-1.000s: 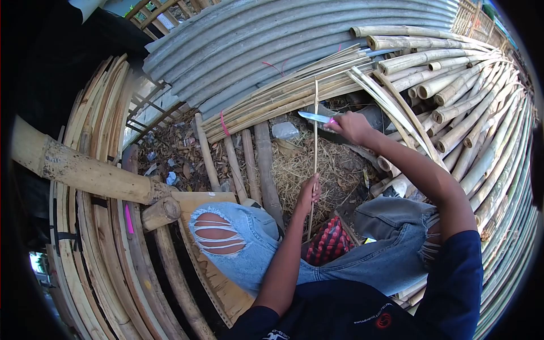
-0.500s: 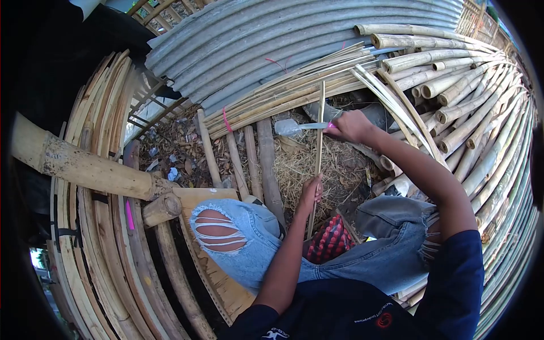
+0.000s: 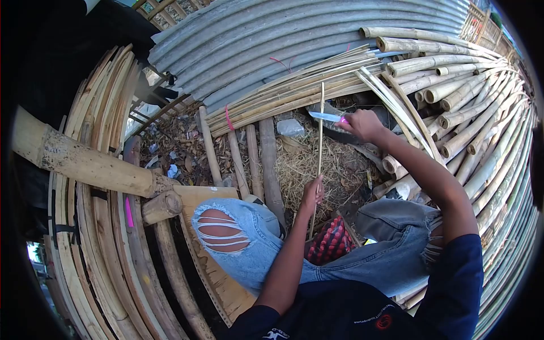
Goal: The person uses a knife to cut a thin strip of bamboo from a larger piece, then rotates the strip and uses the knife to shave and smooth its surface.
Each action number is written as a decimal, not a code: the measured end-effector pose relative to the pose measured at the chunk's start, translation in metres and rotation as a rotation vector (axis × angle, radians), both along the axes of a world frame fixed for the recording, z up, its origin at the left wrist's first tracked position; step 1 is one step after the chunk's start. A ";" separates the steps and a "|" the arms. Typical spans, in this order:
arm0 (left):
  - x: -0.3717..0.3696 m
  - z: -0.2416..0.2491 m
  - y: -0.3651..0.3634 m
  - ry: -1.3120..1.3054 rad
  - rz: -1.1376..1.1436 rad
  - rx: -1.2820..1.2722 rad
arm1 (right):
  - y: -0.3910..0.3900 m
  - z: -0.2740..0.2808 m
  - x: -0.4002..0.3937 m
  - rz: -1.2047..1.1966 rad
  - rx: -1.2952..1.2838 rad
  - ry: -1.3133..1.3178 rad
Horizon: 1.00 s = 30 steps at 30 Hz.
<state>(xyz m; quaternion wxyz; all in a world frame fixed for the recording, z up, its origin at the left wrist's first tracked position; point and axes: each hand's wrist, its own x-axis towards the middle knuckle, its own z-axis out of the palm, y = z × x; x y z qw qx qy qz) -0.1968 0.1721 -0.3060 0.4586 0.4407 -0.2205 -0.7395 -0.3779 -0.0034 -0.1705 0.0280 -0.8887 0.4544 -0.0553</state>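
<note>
My left hand (image 3: 312, 193) is closed around the lower part of a thin bamboo strip (image 3: 321, 141), which stands nearly upright in front of me. The strip's lower end reaches down beside a red and black patterned cloth (image 3: 331, 241) between my legs. In my right hand (image 3: 362, 124) is a knife (image 3: 326, 117) with a pink handle, my fingers wrapped round it. Its blade points left and crosses the strip near the top; whether it touches cannot be told. Pale shavings (image 3: 300, 170) cover the ground below.
A bundle of split bamboo (image 3: 272, 96), tied with pink string, lies ahead on short poles. Corrugated sheets (image 3: 249, 42) stand behind it. Bamboo poles (image 3: 453, 90) are stacked at right. Long slats (image 3: 102, 226) and a thick bamboo pole (image 3: 85, 161) are at left. A clear plastic bag (image 3: 290, 127) lies ahead.
The knife has moved slightly up the strip and away from me, with its blade now tilted. My right hand has shifted a little to the right; the left hand stays nearly in place.
</note>
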 end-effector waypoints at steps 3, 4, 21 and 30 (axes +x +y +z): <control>-0.004 0.003 -0.001 -0.016 -0.011 0.019 | -0.018 0.017 -0.014 -0.063 -0.063 0.091; -0.004 0.005 -0.001 0.010 -0.023 0.018 | -0.011 0.011 -0.012 -0.064 -0.005 0.021; -0.003 -0.006 0.000 0.028 -0.083 0.025 | 0.016 0.009 0.010 0.029 0.167 0.021; 0.001 0.015 -0.012 0.005 0.030 0.011 | 0.036 -0.013 0.014 0.507 0.124 0.239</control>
